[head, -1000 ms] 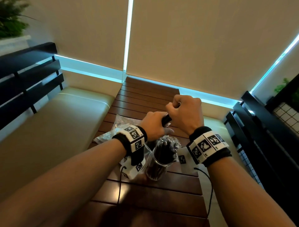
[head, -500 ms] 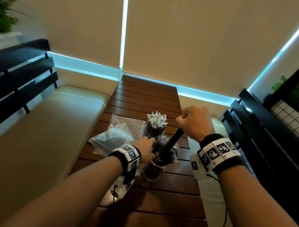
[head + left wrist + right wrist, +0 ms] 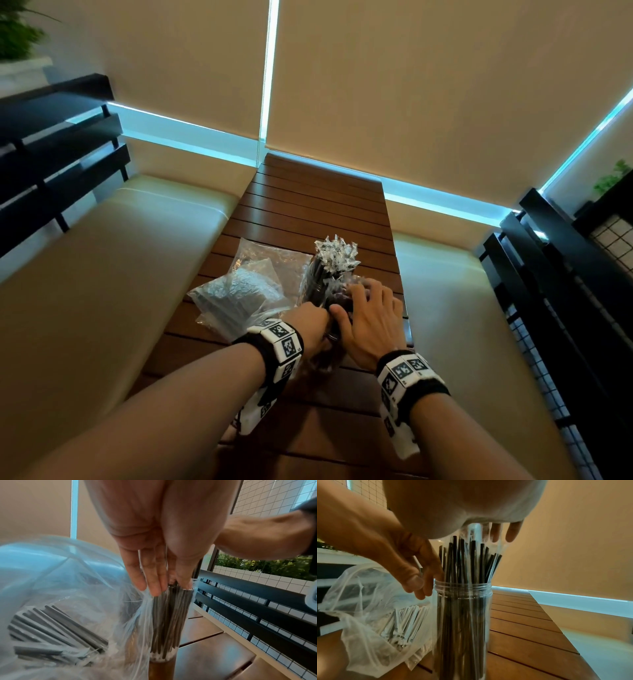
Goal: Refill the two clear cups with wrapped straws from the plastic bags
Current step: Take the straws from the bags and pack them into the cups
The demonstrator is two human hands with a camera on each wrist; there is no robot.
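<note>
Right hand (image 3: 368, 317) is lying flat on top of the straws (image 3: 467, 566) in the near cup (image 3: 462, 622), fingers spread and straight, palm pressing the wrapper tips down. Left hand (image 3: 306, 322) is resting against the cup's left side at the rim, fingers straight and loose, not gripping anything I can make out.

Progress, judging by what's showing: far cup (image 3: 317, 277) is packed, white wrapper ends fanning out on top, so I'm calling it done. Near cup is looking nearly full too; straws are standing well above the rim, and I'm seating them level. One bag (image 3: 373, 615) just left of the cup is still holding a good pile of straws, so stock is left if there's room. A second bag (image 3: 267, 260) is lying behind it; can't tell what's in it.

Orientation: straws in the near cup are standing on end, long axis vertical, leaning slightly outward toward the top. Straws in the bag are lying flat on the table (image 3: 318, 212).
</note>
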